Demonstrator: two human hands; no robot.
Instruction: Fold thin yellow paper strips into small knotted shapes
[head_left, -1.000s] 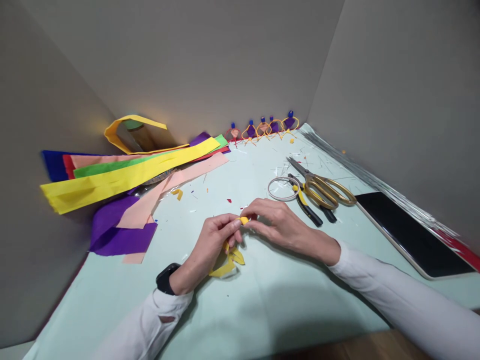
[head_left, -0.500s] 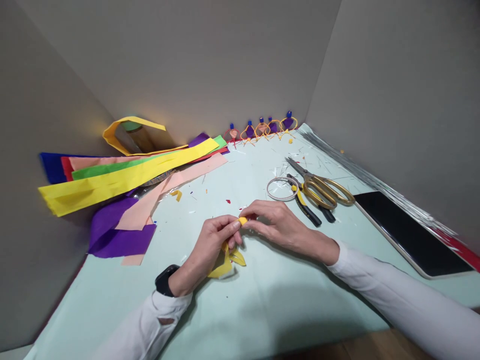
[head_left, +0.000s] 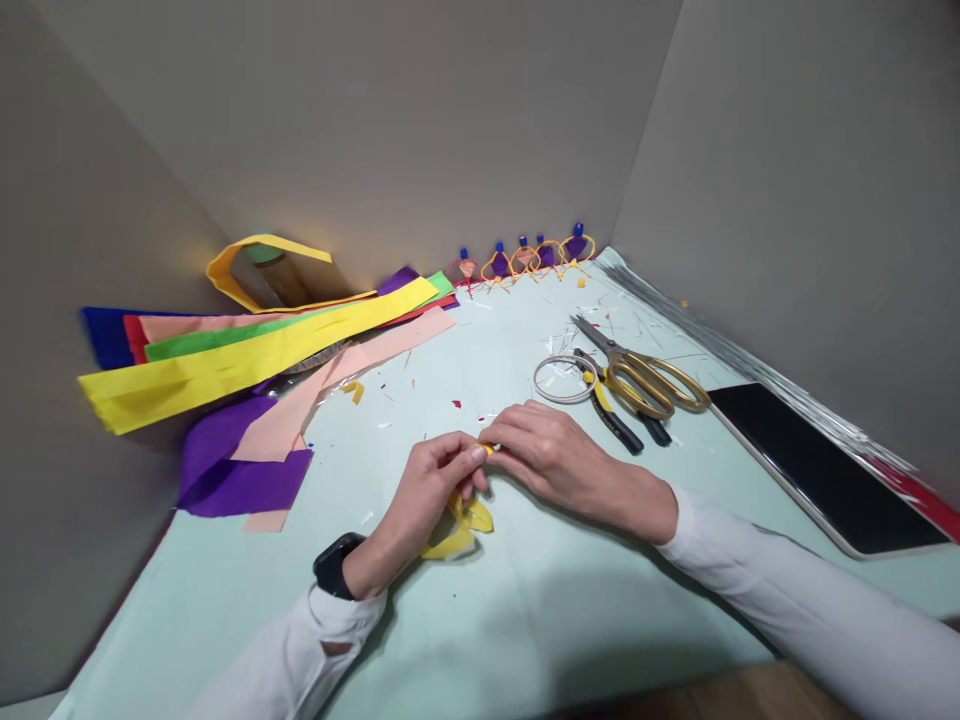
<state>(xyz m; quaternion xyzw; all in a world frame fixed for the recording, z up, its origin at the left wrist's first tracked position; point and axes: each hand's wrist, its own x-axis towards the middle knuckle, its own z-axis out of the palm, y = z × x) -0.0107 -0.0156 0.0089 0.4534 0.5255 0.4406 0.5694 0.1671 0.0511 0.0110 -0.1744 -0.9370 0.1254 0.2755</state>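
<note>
My left hand (head_left: 442, 480) pinches a small yellow piece (head_left: 489, 450) between thumb and forefinger. At the other side of this piece, the thumb and fingertips of my right hand (head_left: 551, 455) close on it, hiding most of it. Beneath my left fingers, yellow petal-like paper (head_left: 454, 540) hangs just above or rests on the table; its link to the pinched piece is hidden. Both hands meet over the middle of the pale table cover (head_left: 555, 590).
Coloured paper strips (head_left: 255, 360) and purple paper (head_left: 262, 480) lie left. Gold-handled scissors (head_left: 645, 385), pliers (head_left: 615, 420) and a wire coil (head_left: 546, 380) lie right, near a black tablet (head_left: 817, 470). Small figures (head_left: 525, 255) line the back edge; wires (head_left: 750, 350) run along the right.
My right fingers have closed further over the small yellow piece, so less of it shows. My left hand has shifted slightly right, and the yellow petals have moved a little with it.
</note>
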